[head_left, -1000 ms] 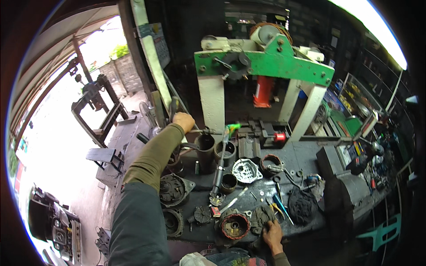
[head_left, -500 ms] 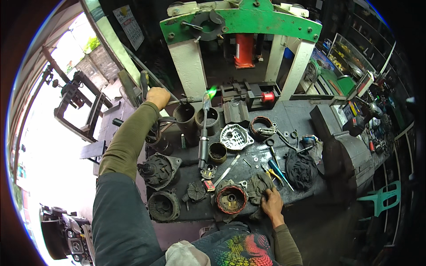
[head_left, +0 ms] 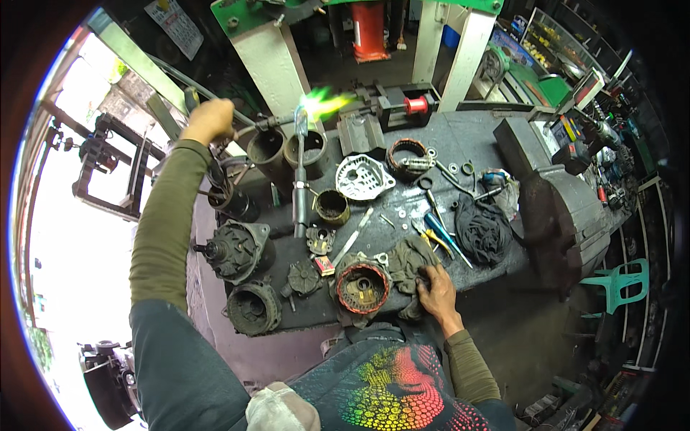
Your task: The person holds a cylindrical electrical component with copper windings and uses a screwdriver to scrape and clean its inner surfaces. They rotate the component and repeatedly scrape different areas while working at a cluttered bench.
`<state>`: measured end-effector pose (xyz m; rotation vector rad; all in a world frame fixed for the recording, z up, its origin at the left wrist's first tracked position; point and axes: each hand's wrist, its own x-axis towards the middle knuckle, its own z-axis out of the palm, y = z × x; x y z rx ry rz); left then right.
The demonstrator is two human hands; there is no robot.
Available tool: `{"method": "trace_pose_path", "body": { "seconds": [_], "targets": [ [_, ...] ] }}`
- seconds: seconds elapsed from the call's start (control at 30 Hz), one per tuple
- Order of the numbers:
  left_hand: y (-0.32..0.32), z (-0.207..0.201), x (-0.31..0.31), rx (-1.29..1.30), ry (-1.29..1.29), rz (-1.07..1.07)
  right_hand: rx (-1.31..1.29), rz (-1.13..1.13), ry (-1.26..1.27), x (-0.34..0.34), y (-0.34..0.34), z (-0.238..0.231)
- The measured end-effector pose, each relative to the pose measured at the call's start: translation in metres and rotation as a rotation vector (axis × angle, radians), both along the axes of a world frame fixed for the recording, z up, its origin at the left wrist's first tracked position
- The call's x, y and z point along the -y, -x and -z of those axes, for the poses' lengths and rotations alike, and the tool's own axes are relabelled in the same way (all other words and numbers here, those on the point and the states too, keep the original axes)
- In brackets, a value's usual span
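My left hand [head_left: 210, 121] is closed at the far left end of the bench, among tool handles and hoses; what its fingers hold is hidden. Right of it an upright blow torch [head_left: 300, 194] burns with a green-yellow flame [head_left: 327, 105] pointing right. My right hand [head_left: 438, 293] rests at the front edge, fingers curled on a dark rag [head_left: 411, 260]. Beside the rag sits an alternator housing [head_left: 338, 289] with a red-edged copper winding ring [head_left: 387, 287]. A small matchbox [head_left: 325, 266] lies just left of that housing.
Metal cans [head_left: 266, 152] stand behind the torch, near a vise [head_left: 399, 108]. A silver housing cover [head_left: 359, 177], screwdriver [head_left: 440, 228], pliers [head_left: 431, 238] and black cloth [head_left: 483, 230] lie mid-bench. Dark motor housings [head_left: 233, 251] occupy the left. A green chair [head_left: 617, 286] stands right.
The torch flame has grown from a small green tip to a long green-yellow jet. The view has shifted. My left hand stays closed near the handles; my right hand stays on the rag.
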<state>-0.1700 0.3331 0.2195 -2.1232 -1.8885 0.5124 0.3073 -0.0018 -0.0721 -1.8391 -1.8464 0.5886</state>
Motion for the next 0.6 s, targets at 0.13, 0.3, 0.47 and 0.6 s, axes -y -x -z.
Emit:
{"method": "trace_pose_path", "body": {
  "seconds": [0.13, 0.3, 0.47, 0.6],
  "targets": [
    [-0.037, -0.059, 0.074, 0.390, -0.336, 0.066, 0.017, -0.077, -0.034, 0.004, -0.007, -0.001],
    [-0.115, -0.026, 0.257, 1.187, -0.587, 0.058, -0.042, -0.114, 0.079, -0.005, -0.010, -0.015],
    [-0.195, 0.118, 0.335, 1.058, -0.024, 0.112, -0.279, -0.274, 0.088, -0.013, 0.012, -0.039],
    [-0.219, 0.190, 0.338, 0.978, 0.098, -0.055, -0.409, -0.418, 0.266, -0.025, 0.030, -0.039]
  ]
}}
